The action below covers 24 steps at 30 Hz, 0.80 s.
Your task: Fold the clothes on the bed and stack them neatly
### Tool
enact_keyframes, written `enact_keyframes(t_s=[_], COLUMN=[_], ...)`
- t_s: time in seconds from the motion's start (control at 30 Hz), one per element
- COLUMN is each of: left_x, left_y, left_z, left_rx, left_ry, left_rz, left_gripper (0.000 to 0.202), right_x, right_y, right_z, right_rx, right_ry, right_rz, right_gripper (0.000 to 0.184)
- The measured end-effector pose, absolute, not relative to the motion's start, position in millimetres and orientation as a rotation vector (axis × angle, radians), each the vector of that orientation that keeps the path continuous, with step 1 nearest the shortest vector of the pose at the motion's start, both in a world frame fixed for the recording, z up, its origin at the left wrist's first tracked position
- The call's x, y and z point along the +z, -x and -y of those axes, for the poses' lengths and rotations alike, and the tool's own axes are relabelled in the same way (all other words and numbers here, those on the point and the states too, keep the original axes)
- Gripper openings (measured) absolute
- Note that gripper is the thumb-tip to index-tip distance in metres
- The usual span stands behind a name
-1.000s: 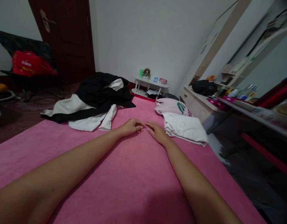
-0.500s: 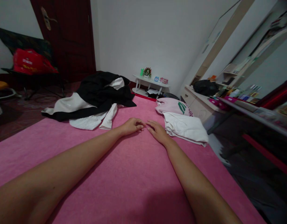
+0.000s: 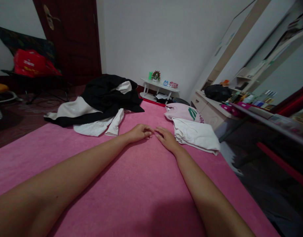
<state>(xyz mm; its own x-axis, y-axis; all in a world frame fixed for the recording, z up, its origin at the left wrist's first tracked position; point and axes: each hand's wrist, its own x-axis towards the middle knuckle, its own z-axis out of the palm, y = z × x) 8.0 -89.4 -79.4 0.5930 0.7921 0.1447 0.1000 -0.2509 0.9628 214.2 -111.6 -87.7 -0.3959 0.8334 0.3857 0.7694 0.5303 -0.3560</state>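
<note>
Both my arms stretch forward over a pink bed cover [image 3: 131, 184]. My left hand [image 3: 139, 132] rests on the cover with its fingers loosely curled, holding nothing. My right hand [image 3: 166, 139] lies flat beside it, fingers stretched out, and the fingertips of the two hands nearly touch. A folded white garment [image 3: 197, 135] lies just to the right of my right hand. Behind it sits a folded pale pink garment [image 3: 182, 112] with a green mark.
A heap of black and white clothes [image 3: 102, 98] lies at the far left of the bed. A small white table [image 3: 159, 87] with trinkets stands by the wall. At right a dresser [image 3: 210, 110] holds bottles and a black bag. A dark door [image 3: 72, 36] stands behind.
The hands stay in place. The view has shifted slightly, nothing else differs.
</note>
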Motion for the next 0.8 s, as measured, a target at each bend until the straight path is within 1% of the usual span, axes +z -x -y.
enact_keyframes(t_s=[0.8], left_x=[-84.0], left_y=[-6.1], left_z=[86.2], left_rx=[0.779], left_ry=[-1.777], left_rz=[-0.714], left_gripper=[0.025], right_x=[-92.1], right_y=[-216.3], right_z=[107.7], right_rx=[0.158], right_ry=[1.286], right_rz=[2.265], right_gripper=[0.035])
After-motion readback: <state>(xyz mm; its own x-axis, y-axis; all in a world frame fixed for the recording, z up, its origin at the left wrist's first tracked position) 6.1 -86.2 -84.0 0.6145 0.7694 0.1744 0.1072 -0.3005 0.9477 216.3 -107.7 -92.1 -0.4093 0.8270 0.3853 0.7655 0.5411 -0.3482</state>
